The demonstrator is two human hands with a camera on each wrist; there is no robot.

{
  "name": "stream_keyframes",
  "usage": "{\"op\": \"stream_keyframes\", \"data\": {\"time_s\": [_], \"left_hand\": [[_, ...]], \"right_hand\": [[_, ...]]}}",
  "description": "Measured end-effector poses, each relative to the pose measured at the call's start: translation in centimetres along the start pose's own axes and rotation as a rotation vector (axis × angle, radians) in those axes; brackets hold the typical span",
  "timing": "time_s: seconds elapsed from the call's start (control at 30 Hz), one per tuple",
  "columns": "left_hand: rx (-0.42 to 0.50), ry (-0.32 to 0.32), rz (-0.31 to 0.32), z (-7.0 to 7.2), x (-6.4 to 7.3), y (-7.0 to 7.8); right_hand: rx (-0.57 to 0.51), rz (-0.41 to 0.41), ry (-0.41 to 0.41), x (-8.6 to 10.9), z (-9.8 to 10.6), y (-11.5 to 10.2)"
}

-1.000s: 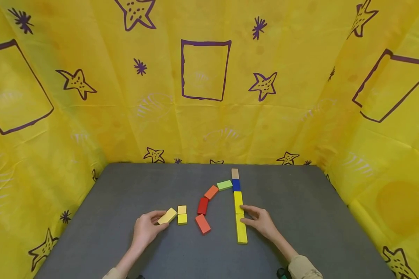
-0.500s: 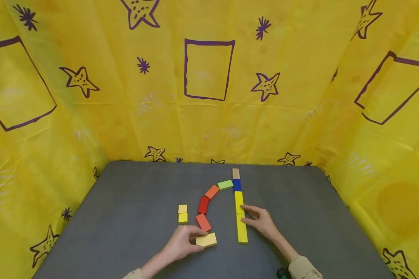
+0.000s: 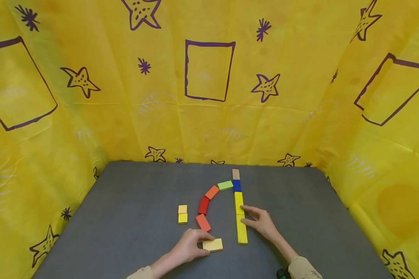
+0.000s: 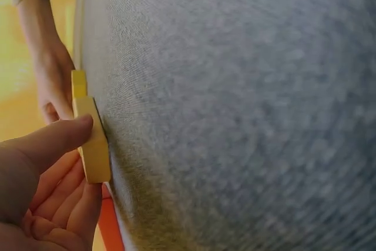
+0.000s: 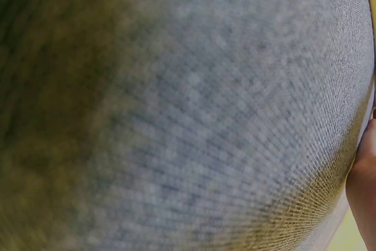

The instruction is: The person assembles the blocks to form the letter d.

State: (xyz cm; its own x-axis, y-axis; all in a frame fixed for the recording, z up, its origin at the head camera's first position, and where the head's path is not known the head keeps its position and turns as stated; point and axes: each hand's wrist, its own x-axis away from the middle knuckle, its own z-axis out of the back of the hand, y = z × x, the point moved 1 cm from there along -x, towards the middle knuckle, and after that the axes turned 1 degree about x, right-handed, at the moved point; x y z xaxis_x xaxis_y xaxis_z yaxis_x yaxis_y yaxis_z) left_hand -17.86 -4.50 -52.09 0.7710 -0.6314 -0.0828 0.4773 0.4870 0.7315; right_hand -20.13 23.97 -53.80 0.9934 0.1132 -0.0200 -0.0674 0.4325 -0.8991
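Near the front of the grey table, my left hand (image 3: pixel 191 245) pinches a pale yellow wooden block (image 3: pixel 213 245) between thumb and fingers. In the left wrist view the thumb lies on the block's (image 4: pixel 94 151) near side, low over the cloth. My right hand (image 3: pixel 262 223) rests its fingertips along the right side of two yellow blocks (image 3: pixel 242 232) that form the lower part of a straight column. A blue block (image 3: pixel 237 186) and a tan block (image 3: pixel 235 174) continue that column upward. Curving left from it are a green block (image 3: pixel 225 185), an orange one (image 3: pixel 212 192), a red one (image 3: pixel 203 205) and a coral one (image 3: pixel 203 223).
To the left of the curve, a small light-orange block (image 3: pixel 182 209) and a small yellow block (image 3: pixel 182 219) lie together. The grey tabletop (image 3: pixel 136 193) ends at a yellow curtain (image 3: pixel 209 128) with drawn stars, which surrounds it at the back and sides.
My left hand has carried the pale yellow block from beside the two small blocks, rightward and nearer, to below the coral block. My right hand has stayed at the column.
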Motion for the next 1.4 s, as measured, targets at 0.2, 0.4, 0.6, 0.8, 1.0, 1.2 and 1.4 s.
{"op": "stream_keyframes", "data": {"time_s": [0.2,0.4,0.6,0.8,1.0,1.2,1.4], "left_hand": [[0.016,0.034,0.07,0.4,0.3,0.6],[0.104,0.134,0.227,0.4,1.5,0.9],[0.115,0.192,0.278,0.2,1.9,0.6],[0.138,0.195,0.305,0.2,1.8,0.6],[0.132,0.234,0.311,0.2,1.7,0.8],[0.073,0.239,0.333,-0.1,1.6,1.1],[-0.027,0.251,0.354,-0.2,1.2,1.4]], "right_hand": [[0.008,-0.005,-0.01,0.7,0.4,-2.3],[0.006,-0.009,-0.02,0.7,0.5,-2.7],[0.009,-0.009,-0.005,0.6,0.6,-2.5],[0.008,-0.015,-0.01,0.7,0.5,-2.6],[0.013,-0.022,-0.011,0.7,0.4,-2.5],[0.007,-0.022,-0.014,0.6,0.5,-2.5],[0.012,-0.018,-0.015,0.6,0.5,-2.4]]}}
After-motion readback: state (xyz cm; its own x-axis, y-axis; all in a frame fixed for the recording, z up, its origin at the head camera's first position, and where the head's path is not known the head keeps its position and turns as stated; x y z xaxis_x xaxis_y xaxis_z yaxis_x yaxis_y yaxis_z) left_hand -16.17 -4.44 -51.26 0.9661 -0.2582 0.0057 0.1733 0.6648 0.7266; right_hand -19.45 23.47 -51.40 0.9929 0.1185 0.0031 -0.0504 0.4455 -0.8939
